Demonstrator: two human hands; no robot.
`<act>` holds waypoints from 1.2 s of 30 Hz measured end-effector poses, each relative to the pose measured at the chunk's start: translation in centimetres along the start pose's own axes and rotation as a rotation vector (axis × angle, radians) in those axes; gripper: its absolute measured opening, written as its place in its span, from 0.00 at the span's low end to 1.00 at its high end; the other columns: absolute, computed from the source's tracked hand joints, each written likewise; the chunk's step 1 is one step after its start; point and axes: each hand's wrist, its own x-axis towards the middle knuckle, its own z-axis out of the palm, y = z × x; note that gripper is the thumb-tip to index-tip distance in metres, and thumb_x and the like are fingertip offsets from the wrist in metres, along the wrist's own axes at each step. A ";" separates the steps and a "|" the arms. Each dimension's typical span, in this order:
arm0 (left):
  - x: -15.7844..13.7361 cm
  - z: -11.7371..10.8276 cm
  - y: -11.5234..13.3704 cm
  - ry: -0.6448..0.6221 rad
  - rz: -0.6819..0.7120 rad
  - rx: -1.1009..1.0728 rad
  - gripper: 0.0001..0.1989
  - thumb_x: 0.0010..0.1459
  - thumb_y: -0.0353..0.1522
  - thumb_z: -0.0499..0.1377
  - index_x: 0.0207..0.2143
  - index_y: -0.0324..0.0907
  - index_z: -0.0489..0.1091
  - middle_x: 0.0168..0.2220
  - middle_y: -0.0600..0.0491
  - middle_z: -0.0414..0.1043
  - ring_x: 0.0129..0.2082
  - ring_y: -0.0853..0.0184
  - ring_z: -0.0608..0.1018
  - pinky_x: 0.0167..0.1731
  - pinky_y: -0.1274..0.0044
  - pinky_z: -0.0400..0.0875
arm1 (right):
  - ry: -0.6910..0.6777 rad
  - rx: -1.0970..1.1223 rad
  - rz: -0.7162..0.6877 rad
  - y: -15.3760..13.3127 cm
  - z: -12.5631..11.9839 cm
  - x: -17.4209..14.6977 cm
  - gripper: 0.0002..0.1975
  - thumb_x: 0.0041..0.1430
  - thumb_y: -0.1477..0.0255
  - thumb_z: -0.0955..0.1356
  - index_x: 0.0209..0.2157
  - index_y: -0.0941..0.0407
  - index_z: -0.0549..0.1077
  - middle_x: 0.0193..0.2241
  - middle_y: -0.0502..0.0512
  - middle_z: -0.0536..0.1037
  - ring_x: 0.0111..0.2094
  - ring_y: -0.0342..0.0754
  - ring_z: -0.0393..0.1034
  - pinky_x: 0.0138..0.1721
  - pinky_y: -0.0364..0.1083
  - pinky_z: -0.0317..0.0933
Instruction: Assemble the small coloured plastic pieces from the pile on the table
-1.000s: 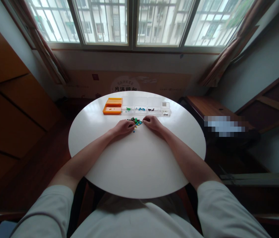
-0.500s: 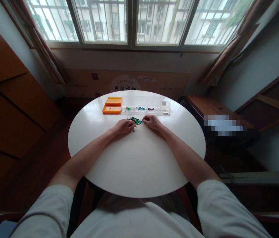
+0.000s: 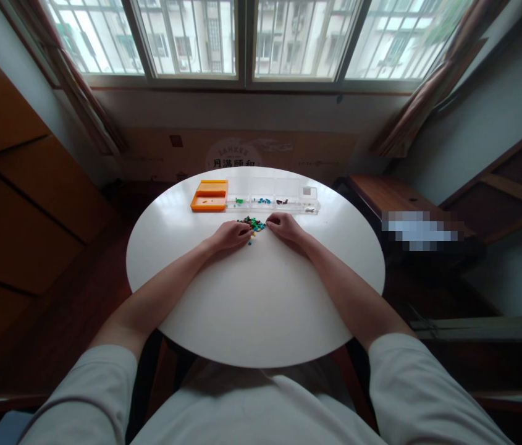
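Observation:
A small heap of tiny coloured pieces [image 3: 256, 225], mostly green, blue and dark red, lies on the white table between my hands. Curled at the heap's left edge, my left hand [image 3: 231, 233] has its fingers bent together; whatever they hold is too small to make out. My right hand [image 3: 285, 225] touches the heap's right side with fingertips pinched, and any piece in them is hidden. One loose blue piece [image 3: 250, 243] sits just in front of the heap. Behind it stand an orange open box [image 3: 194, 207] and a clear compartment box [image 3: 267, 210] holding green, blue and dark pieces.
The round white table [image 3: 261, 309] fills the middle, its near edge close to my body. A wooden bench [image 3: 381, 191] with a blurred-out pale item stands at the right. Wooden cabinets [image 3: 20, 210] are at the left, with a barred window beyond.
Both hands stay at the heap with almost no movement. The whole view has shifted slightly upward in the picture; the pieces and boxes look the same.

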 end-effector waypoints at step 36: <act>0.0 0.0 0.0 0.010 0.009 -0.007 0.21 0.61 0.43 0.47 0.25 0.41 0.69 0.23 0.53 0.70 0.21 0.72 0.66 0.24 0.78 0.50 | -0.006 0.017 -0.001 -0.4 -0.2 -0.1 0.08 0.52 0.72 0.66 0.31 0.61 0.77 0.27 0.55 0.78 0.29 0.44 0.70 0.32 0.41 0.61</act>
